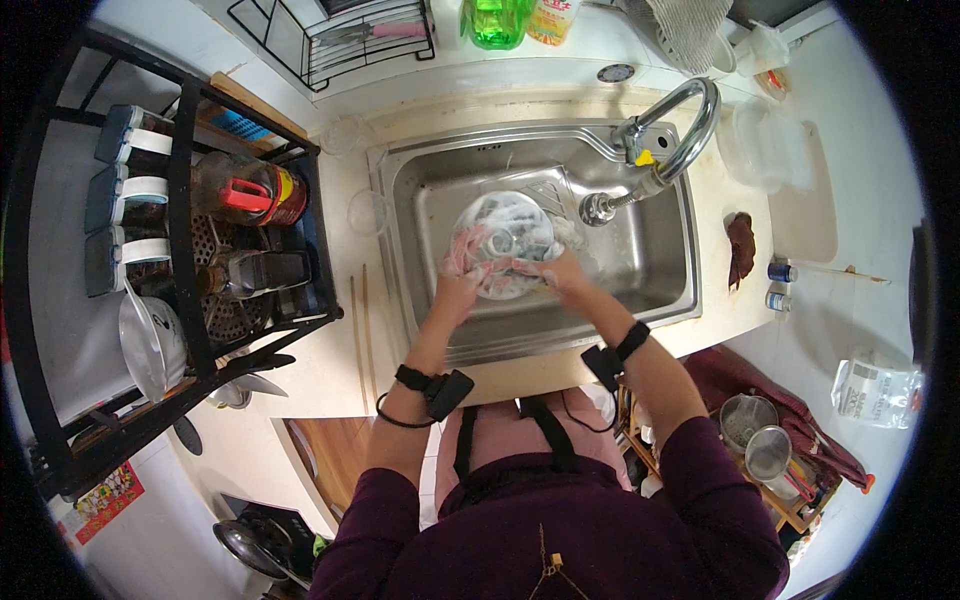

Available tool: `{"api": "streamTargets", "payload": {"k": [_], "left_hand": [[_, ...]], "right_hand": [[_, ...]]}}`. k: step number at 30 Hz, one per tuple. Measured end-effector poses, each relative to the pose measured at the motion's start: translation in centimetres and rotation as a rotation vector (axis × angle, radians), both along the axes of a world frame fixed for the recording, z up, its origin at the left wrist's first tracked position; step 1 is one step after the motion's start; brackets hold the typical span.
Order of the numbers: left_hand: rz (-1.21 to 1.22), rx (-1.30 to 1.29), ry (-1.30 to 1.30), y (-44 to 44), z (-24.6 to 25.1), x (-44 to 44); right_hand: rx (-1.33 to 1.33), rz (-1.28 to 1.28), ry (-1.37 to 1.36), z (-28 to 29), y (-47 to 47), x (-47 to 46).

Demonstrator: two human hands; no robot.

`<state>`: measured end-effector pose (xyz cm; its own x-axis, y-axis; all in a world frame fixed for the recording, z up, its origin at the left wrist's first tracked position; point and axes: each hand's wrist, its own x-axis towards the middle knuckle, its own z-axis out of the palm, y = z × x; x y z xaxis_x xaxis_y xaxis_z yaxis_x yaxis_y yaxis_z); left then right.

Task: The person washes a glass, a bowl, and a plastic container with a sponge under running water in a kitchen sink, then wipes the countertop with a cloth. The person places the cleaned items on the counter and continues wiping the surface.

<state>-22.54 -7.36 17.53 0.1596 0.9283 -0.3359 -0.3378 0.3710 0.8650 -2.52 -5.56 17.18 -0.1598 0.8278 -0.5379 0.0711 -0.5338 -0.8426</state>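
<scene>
Over the steel sink basin (630,255), both hands grip a round, glassy dish or lid (514,214) thickly coated in white suds. A small ring shows at its middle. My left hand (463,259) is at its lower left side, with the fingers spread over the soapy surface. At the lower right edge is my right hand (559,268), its fingers partly under foam. Just right of the dish, a pale, foamy clump (568,232) is in the basin; I cannot tell what it is. Whether either hand also holds a cloth or sponge is hidden.
A chrome faucet (701,112) arches over the basin's right side. Two chopsticks (366,337) and a clear round lid (368,213) lie left of the sink. A black rack (187,225) holds jars and bottles. Plastic containers (765,146) and a dark red cloth-like item (741,249) are at right.
</scene>
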Motion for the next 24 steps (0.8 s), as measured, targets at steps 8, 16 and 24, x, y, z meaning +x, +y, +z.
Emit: {"api": "streamTargets", "payload": {"k": [8, 16, 24], "left_hand": [[-0.563, 0.289, 0.879, 2.7, -1.6, -1.9], [0.246, -0.260, -0.020, -0.3, -2.2, 1.2], [-0.283, -0.070, 0.204, 1.6, -2.3, -3.0]], "right_hand": [[0.560, 0.692, -0.673, 3.3, 4.6, 0.6], [0.165, -0.197, -0.174, -0.2, -1.3, -1.5], [0.354, 0.330, -0.330, 1.0, 2.7, 2.4]]}}
